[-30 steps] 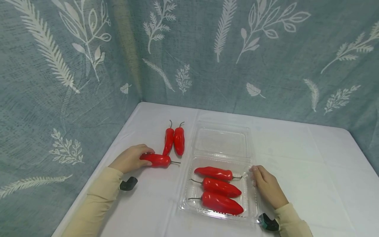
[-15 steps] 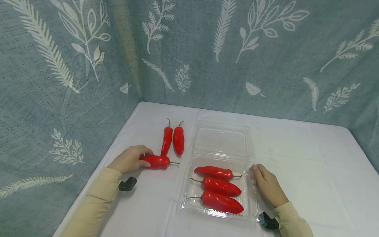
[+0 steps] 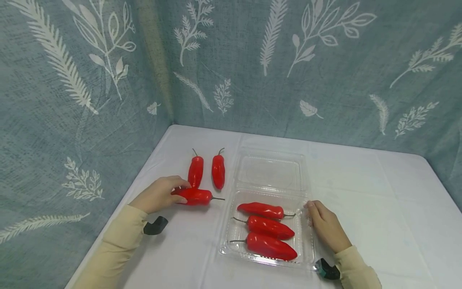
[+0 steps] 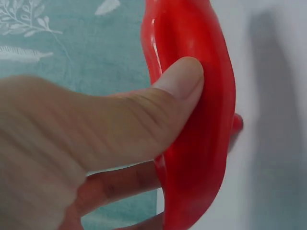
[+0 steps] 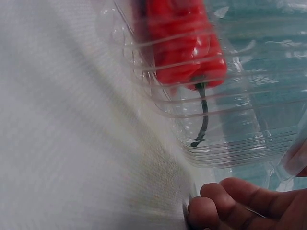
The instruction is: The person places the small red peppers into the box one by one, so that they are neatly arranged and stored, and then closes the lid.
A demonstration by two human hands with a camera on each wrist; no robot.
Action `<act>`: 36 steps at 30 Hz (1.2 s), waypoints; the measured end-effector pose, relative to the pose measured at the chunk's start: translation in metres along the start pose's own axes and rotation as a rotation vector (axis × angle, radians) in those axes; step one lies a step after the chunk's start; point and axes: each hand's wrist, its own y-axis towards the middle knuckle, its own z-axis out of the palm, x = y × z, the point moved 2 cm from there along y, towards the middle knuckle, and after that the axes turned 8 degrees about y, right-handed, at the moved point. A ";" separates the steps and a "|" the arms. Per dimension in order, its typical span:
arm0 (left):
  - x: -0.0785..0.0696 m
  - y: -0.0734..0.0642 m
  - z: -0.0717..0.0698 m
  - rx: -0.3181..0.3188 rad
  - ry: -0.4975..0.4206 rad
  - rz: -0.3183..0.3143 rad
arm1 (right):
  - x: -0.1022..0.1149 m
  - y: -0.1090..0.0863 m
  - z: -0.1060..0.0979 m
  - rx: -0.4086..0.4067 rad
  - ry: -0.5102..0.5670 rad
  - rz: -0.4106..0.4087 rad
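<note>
My left hand (image 3: 159, 195) pinches a red chili pepper (image 3: 198, 197) between thumb and fingers, its stem pointing right. In the left wrist view the thumb (image 4: 177, 91) lies across the glossy side of that pepper. Just behind it are two more red peppers, a left one (image 3: 195, 170) whose tip meets the held one and a right one (image 3: 218, 172) standing apart. On the right, a clear plastic clamshell box (image 3: 224, 237) lies open with three red peppers (image 3: 270, 227) side by side in its base. My right hand (image 3: 326, 226) grips the box's right rim between thumb and fingers.
The box's clear lid (image 3: 268, 173) lies folded back on the far side. A white cloth (image 3: 375, 208) covers the table. Blue-green curtains (image 3: 245, 60) with white leaf prints stand along its back and left sides. A dark wrist device (image 3: 156, 225) sits under the left wrist.
The left of the two far peppers has swung and shifted left, away from its neighbour. The pepper in my left hand has moved slightly right. My right hand and the box stay put.
</note>
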 end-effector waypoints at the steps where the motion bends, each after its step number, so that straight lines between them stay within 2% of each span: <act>1: -0.002 0.000 -0.001 -0.010 -0.003 0.007 | 0.000 0.000 0.000 -0.001 0.001 0.002; 8: -0.024 0.000 -0.009 -0.081 -0.018 0.096 | 0.000 0.000 0.000 -0.003 -0.001 0.011; 17: -0.055 0.010 -0.019 -0.137 -0.015 0.209 | 0.001 0.000 0.000 -0.003 -0.014 0.013; 24: -0.080 0.023 -0.017 -0.126 -0.046 0.274 | 0.000 0.000 0.000 -0.005 -0.025 0.006; 31: -0.102 0.036 -0.010 -0.102 -0.032 0.351 | 0.000 0.000 -0.001 -0.003 -0.023 0.006; 36: -0.114 0.042 -0.007 -0.096 -0.021 0.362 | -0.001 0.001 0.000 -0.002 -0.003 0.014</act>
